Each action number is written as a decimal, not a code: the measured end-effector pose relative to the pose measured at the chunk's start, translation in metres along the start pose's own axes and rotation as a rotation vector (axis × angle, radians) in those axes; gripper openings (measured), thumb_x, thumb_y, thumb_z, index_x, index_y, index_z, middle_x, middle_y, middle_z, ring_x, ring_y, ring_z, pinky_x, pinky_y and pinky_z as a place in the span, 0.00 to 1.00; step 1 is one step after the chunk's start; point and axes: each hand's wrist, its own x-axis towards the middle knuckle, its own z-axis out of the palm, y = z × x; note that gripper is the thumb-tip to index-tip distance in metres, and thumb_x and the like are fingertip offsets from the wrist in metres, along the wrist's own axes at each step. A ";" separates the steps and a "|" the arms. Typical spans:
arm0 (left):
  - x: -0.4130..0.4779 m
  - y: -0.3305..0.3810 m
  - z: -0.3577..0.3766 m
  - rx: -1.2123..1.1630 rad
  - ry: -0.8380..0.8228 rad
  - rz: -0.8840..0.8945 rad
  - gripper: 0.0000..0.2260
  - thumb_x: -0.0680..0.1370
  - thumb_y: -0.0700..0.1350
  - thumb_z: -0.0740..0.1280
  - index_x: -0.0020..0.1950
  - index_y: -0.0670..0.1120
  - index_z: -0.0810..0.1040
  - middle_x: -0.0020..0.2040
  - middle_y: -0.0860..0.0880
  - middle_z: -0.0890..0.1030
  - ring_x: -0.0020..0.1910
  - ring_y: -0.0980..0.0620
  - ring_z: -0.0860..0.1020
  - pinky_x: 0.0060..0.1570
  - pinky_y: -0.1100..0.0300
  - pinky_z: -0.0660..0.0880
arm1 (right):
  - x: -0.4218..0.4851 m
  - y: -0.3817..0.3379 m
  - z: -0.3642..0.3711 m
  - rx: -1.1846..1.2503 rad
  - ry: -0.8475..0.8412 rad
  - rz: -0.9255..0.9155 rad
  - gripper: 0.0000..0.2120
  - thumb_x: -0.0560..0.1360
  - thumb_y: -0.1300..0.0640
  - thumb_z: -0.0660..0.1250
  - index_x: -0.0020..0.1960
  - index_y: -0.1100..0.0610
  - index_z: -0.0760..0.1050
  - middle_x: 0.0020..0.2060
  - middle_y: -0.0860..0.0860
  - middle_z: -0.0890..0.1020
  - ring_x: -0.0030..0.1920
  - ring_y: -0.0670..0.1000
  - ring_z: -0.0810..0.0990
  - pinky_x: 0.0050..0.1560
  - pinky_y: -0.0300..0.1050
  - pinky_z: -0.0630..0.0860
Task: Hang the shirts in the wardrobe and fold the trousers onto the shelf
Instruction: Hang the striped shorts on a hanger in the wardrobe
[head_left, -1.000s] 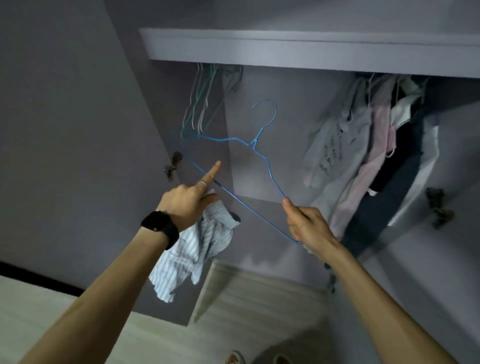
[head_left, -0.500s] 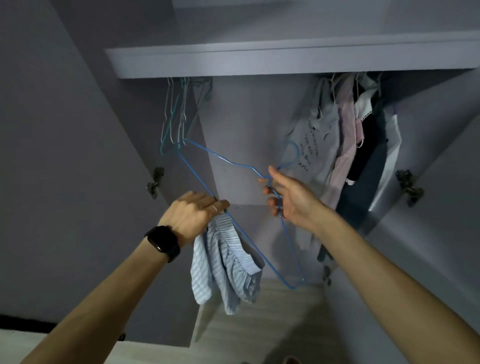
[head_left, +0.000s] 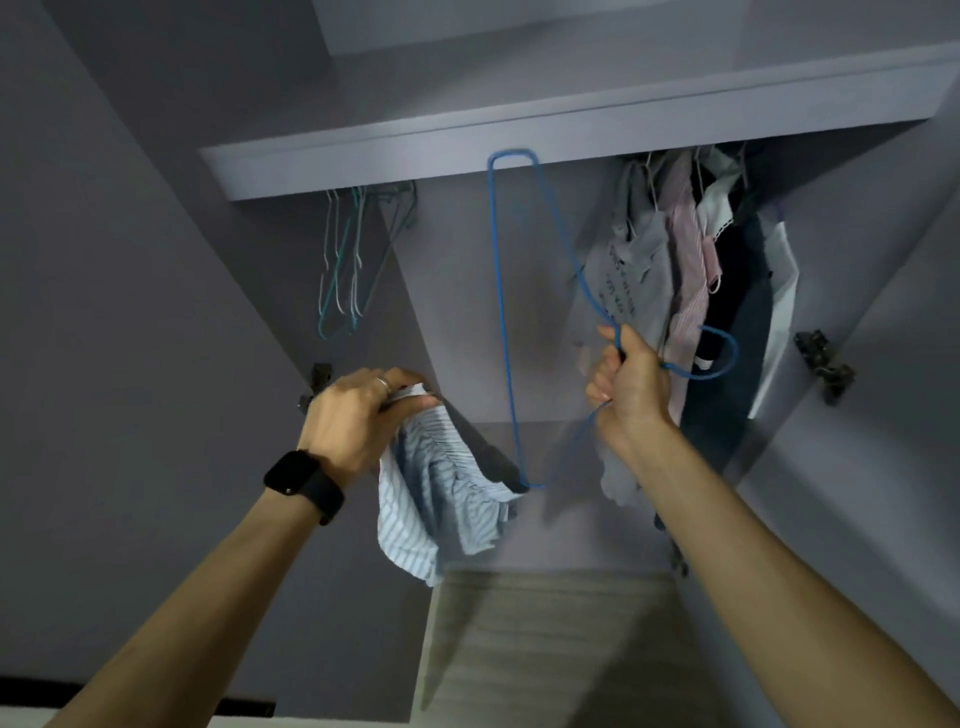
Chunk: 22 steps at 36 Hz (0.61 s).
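Since half a second ago the blue hanger (head_left: 500, 312) has been swung up on end. The right hand (head_left: 631, 387) has been shifting to its neck, and the wire is no longer running past the fingers of the left hand (head_left: 358, 415). Nearest to me, the left wrist is wearing a black watch (head_left: 304, 483). That hand is bunching the top of the striped shirt (head_left: 441, 493) in curled fingers, the rest of the cloth hanging down toward 6 o'clock. The right hand is clenching round the neck of the hanger, with the hook (head_left: 733, 349) sticking out toward 3 o'clock, away from the shirt. The hanger's long axis is running almost 12 to 6. One end is reaching up in front of the shelf board (head_left: 363, 166), and the lower corner (head_left: 530, 486) is dipping just beside the shirt's right edge; whether they are touching I cannot tell. So the shirt is lying at about 8 o'clock from the right hand's grip, near but apart, and the left hand is the one already on it. I am judging that the coming move is turning on that low corner. The shirt's opening is being held at about 10 o'clock from it, so the wire will likely need tipping toward the left hand. Farther in, empty hangers (head_left: 343, 260) are dangling at 11 o'clock and hung clothes (head_left: 691, 270) at 1 o'clock, with the rail hiding behind the board.
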 end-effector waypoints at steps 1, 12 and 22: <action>0.001 -0.002 -0.002 -0.019 0.023 -0.001 0.20 0.75 0.65 0.66 0.53 0.51 0.85 0.44 0.50 0.83 0.47 0.46 0.82 0.45 0.52 0.79 | 0.001 0.001 0.003 0.043 -0.018 0.013 0.10 0.80 0.59 0.61 0.40 0.54 0.75 0.21 0.44 0.62 0.22 0.44 0.55 0.27 0.39 0.51; 0.018 0.008 -0.032 -0.234 0.176 -0.085 0.10 0.72 0.54 0.73 0.49 0.51 0.87 0.45 0.62 0.81 0.47 0.69 0.79 0.50 0.78 0.69 | 0.005 0.013 0.046 0.159 -0.209 0.051 0.27 0.76 0.65 0.59 0.19 0.51 0.69 0.18 0.47 0.60 0.19 0.46 0.55 0.21 0.38 0.54; 0.016 -0.005 -0.056 -0.144 0.176 -0.122 0.14 0.73 0.57 0.70 0.51 0.51 0.87 0.45 0.58 0.83 0.47 0.59 0.79 0.50 0.78 0.69 | 0.014 -0.031 0.070 0.243 -0.385 0.097 0.26 0.76 0.62 0.58 0.20 0.51 0.62 0.19 0.46 0.59 0.20 0.46 0.54 0.20 0.39 0.52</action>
